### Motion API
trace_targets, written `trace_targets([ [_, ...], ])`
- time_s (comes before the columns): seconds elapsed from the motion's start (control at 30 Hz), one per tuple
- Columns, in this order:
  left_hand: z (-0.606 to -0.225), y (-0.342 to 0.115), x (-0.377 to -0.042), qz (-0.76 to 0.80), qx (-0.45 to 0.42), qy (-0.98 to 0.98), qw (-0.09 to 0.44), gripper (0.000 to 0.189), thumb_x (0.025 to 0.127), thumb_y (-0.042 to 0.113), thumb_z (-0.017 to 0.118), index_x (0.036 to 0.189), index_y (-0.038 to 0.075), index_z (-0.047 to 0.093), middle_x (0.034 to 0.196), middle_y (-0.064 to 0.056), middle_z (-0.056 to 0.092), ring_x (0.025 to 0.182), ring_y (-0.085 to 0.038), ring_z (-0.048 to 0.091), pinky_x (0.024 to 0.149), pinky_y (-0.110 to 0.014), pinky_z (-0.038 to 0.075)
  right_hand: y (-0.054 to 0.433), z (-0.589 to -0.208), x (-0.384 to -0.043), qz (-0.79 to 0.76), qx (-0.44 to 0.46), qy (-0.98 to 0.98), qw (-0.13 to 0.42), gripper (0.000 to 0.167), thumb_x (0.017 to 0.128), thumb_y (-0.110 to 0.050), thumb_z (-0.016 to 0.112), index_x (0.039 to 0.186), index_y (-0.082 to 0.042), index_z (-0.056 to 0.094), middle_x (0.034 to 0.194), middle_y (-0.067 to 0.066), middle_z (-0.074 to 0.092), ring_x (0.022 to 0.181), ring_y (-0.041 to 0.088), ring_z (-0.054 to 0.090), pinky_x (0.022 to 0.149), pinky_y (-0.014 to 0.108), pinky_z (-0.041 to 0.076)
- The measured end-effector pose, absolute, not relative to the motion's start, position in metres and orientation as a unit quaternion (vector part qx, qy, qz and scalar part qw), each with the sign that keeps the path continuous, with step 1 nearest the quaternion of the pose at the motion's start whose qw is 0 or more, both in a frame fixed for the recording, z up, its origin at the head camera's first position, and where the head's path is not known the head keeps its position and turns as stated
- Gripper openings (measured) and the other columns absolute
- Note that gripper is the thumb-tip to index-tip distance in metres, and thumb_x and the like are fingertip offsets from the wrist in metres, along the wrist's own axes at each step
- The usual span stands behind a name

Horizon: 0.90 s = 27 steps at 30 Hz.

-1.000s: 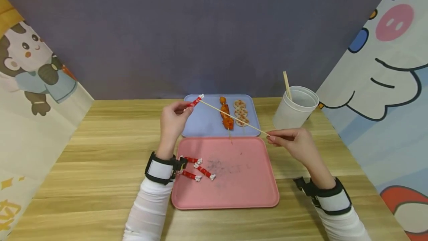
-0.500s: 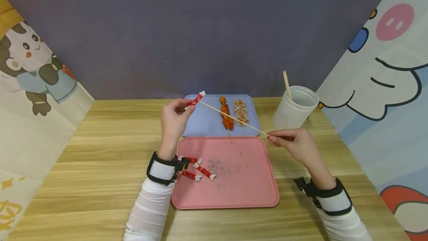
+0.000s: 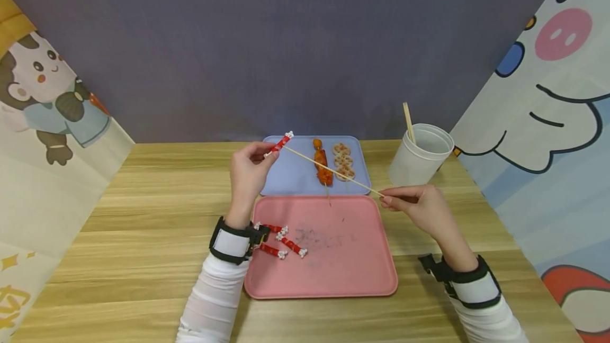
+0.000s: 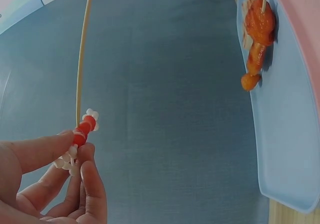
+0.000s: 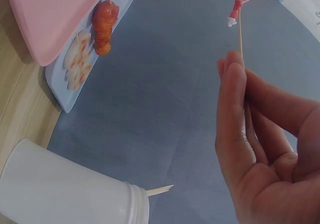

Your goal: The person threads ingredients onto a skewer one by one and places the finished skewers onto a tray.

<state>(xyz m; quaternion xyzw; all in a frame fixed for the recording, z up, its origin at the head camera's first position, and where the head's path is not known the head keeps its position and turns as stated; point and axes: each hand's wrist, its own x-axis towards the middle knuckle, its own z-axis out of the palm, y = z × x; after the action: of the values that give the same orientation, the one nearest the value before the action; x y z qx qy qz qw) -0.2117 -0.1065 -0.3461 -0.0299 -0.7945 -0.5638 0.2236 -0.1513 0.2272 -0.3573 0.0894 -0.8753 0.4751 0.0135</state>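
Observation:
My left hand pinches a red stick-shaped piece with white knobbly ends between thumb and fingers, above the blue tray. In my right hand is the end of a thin wooden skewer, pinched by thumb and fingertips. The skewer slants up to the left, and its far tip meets the side of the red piece near its middle, as the left wrist view shows too. Several like red pieces lie on the left of the pink tray, partly behind my left wrist strap.
On the blue tray behind lie a skewer of orange-brown food and a skewer of pale round slices. A white tub holding wooden sticks stands at the back right. A grey wall closes off the back.
The red piece in my left hand has tilted slightly more upright and shifted a little to the right. My right hand and the skewer stay nearly still.

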Motion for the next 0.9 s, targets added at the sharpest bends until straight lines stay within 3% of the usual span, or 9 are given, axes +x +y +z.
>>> trace_targets([
  [0.2, -0.3471, -0.1061, -0.2119, -0.562, -0.027, -0.794, 0.229, 0.016, 0.08, 0.01, 0.075, 0.095, 0.003, 0.074, 0.09, -0.012, 0.071, 0.073, -0.017, 0.06, 0.067, -0.018, 0.048, 0.2263, -0.359, -0.1519, 0.485, 0.089, -0.87, 0.005, 0.022, 0.086, -0.009, 0.069, 0.103, 0.004, 0.071, 0.094, 0.021, 0.072, 0.075, 0.015, 0.072, 0.068, 0.03, 0.058],
  [0.43, -0.3506, -0.1055, -0.2129, -0.56, -0.025, -0.794, 0.234, 0.017, 0.079, 0.01, 0.076, 0.095, 0.005, 0.074, 0.09, -0.01, 0.071, 0.074, -0.018, 0.061, 0.069, -0.022, 0.051, 0.2265, -0.3612, -0.1531, 0.487, 0.086, -0.869, 0.001, 0.022, 0.086, -0.009, 0.068, 0.103, 0.004, 0.071, 0.096, 0.021, 0.071, 0.074, 0.01, 0.071, 0.068, 0.031, 0.058],
  [0.6, -0.3524, -0.1051, -0.2133, -0.564, -0.024, -0.789, 0.244, 0.016, 0.078, 0.01, 0.077, 0.092, 0.004, 0.074, 0.087, -0.01, 0.071, 0.072, -0.017, 0.06, 0.066, -0.02, 0.05, 0.2262, -0.3624, -0.1528, 0.488, 0.087, -0.869, 0.003, 0.021, 0.086, -0.008, 0.068, 0.103, 0.005, 0.071, 0.095, 0.022, 0.071, 0.073, 0.006, 0.07, 0.066, 0.025, 0.058],
  [0.9, -0.3535, -0.1046, -0.2142, -0.569, -0.02, -0.785, 0.243, 0.011, 0.075, 0.006, 0.078, 0.086, 0.005, 0.076, 0.082, -0.012, 0.071, 0.066, -0.016, 0.059, 0.057, -0.017, 0.047, 0.2257, -0.3616, -0.1515, 0.489, 0.072, -0.869, -0.001, 0.023, 0.087, -0.01, 0.068, 0.104, 0.005, 0.071, 0.098, 0.022, 0.071, 0.074, 0.007, 0.071, 0.068, 0.028, 0.058],
])
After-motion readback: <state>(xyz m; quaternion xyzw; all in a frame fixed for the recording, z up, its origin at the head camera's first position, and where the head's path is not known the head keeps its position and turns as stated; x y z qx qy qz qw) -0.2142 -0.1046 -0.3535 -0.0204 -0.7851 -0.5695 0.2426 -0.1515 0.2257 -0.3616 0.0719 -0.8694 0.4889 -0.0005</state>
